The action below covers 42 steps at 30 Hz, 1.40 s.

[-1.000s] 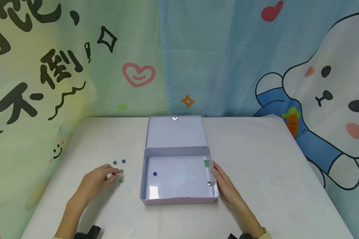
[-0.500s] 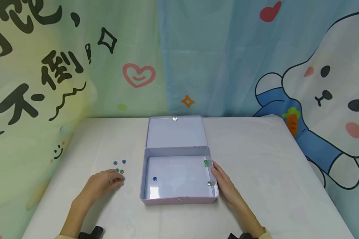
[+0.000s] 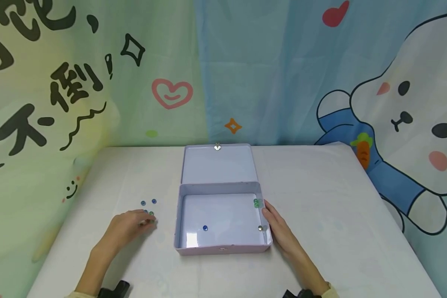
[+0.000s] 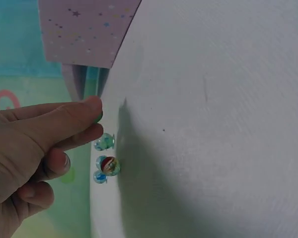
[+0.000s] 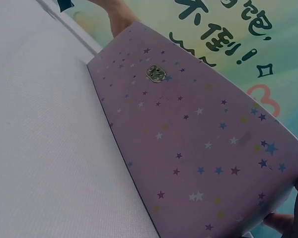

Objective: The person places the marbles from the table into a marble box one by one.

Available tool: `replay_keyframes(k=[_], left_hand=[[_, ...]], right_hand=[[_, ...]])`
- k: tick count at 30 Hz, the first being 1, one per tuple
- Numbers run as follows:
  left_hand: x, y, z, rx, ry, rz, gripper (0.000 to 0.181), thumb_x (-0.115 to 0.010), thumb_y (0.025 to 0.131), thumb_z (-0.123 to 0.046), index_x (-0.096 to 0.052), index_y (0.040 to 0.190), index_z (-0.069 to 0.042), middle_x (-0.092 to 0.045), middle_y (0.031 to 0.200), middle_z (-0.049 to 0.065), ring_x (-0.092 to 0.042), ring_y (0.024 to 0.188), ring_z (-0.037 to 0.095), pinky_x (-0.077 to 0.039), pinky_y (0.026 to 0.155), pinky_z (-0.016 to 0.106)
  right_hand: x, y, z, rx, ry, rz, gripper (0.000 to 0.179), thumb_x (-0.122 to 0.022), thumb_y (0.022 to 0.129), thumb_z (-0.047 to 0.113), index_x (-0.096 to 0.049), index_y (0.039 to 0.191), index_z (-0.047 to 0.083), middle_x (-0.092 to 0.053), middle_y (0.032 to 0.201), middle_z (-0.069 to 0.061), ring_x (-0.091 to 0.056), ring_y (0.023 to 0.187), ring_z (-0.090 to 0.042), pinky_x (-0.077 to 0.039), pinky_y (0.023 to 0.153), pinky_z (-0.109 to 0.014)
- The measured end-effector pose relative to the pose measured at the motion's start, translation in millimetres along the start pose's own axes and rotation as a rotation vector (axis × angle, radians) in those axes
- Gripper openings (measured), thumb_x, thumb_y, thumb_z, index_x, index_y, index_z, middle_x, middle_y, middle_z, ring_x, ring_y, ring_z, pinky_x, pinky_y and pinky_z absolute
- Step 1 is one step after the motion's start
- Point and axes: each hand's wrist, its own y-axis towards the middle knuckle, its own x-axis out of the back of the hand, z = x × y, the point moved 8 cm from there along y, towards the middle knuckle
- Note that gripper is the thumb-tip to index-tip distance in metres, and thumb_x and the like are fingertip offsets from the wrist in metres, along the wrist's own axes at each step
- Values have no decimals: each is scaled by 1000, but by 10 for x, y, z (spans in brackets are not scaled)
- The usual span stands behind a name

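Note:
My left hand [image 3: 124,229] is low over the table, left of the box. Its thumb and forefinger pinch a green marble [image 4: 98,117], mostly hidden by the fingertips. Just beyond those fingers lie several glass marbles: two blue ones [image 3: 143,203] farther back, a green one [image 3: 151,213] close by, and one with a red swirl [image 4: 110,166] in the left wrist view. My right hand [image 3: 281,231] rests with extended fingers along the outer right wall of a pink, star-patterned tin box [image 3: 223,250]. Inside the box are a blue marble [image 3: 205,228], green marbles [image 3: 256,203] and a brownish one [image 3: 260,228].
The box's lid [image 3: 219,164] is raised behind it, with a metal clasp [image 3: 217,147] on its edge. A white cloth covers the table [image 3: 320,198]. A printed curtain [image 3: 246,74] hangs along the back and left side.
My left hand shifts slightly toward me and takes hold of the nearest green marble. Inside the box the blue marble rolls right and toward me. My right hand stays against the box.

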Motion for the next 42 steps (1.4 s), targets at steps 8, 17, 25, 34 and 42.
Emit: replay_keyframes(k=[8, 17, 25, 34, 42], left_hand=[[86, 68, -7, 68, -174, -7, 16, -79, 80, -22, -76, 95, -24, -71, 81, -14, -49, 62, -5, -39, 52, 17], [276, 264, -81, -20, -496, -59, 18, -78, 81, -14, -75, 97, -19, -74, 88, -7, -51, 52, 1, -43, 45, 18], [447, 513, -170, -24, -546, -11, 16, -77, 83, -22, -75, 99, -24, -74, 90, -12, -53, 58, 0, -42, 47, 20], [593, 899, -500, -142, -543, 48, 18, -78, 82, -17, -75, 99, -21, -74, 88, -10, -52, 65, 4, -40, 50, 18], [609, 1319, -949, -289, -513, 128, 15, -77, 83, -20, -74, 97, -21, -73, 91, -12, -55, 66, 5, -45, 55, 19]], right_hand=[[-5, -4, -16, 6, 9, 4, 64, -37, 103, 44, -18, 156, 14, -15, 163, -11, -4, 152, -33, -3, 120, -56], [17, 11, -15, 1, -4, -4, 64, -37, 103, 45, -18, 156, 15, -16, 163, -11, -4, 152, -33, -3, 120, -56], [15, 14, -19, 0, -1, -1, 62, -36, 103, 43, -18, 156, 14, -16, 163, -12, -4, 152, -34, -2, 120, -58], [8, 17, -28, 1, 4, 1, 64, -37, 102, 45, -18, 156, 15, -16, 163, -11, -3, 152, -34, -2, 120, -58], [13, 21, -39, -3, 10, 0, 64, -38, 102, 44, -18, 156, 15, -16, 163, -12, -4, 152, -34, -2, 120, -57]])
